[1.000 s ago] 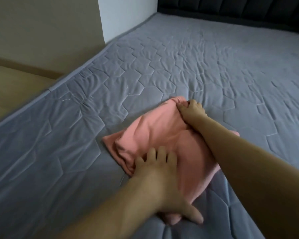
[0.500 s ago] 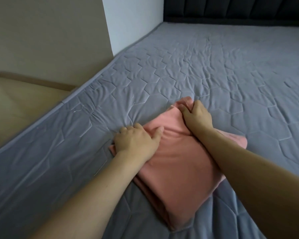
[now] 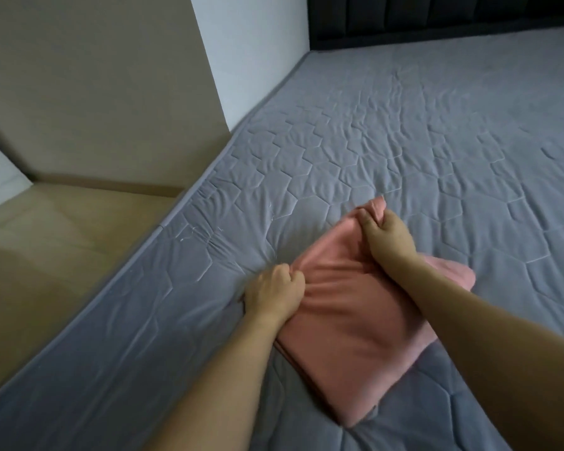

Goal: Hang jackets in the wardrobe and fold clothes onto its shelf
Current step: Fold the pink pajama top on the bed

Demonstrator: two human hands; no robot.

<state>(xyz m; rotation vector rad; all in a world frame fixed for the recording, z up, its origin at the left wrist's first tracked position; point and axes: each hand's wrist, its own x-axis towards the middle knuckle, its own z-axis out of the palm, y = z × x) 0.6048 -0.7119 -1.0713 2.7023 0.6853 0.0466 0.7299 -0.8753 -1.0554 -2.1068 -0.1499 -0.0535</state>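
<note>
A folded pink garment [image 3: 355, 336] lies on the grey quilted mattress [image 3: 437, 157].

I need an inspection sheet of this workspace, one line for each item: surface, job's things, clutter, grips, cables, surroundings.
Surface: grey quilted mattress, wrinkled near its left edge.
Job's things: pink garment, folded, lying on the mattress; no jackets, no wardrobe in view.
Clutter: nothing seen.
Grips: left hand grips the garment's left edge; right hand pinches its far corner.
Cables: nothing seen.
Surroundings: dark headboard at the far end, beige panel and white wall to the left, floor beside the bed.
</note>
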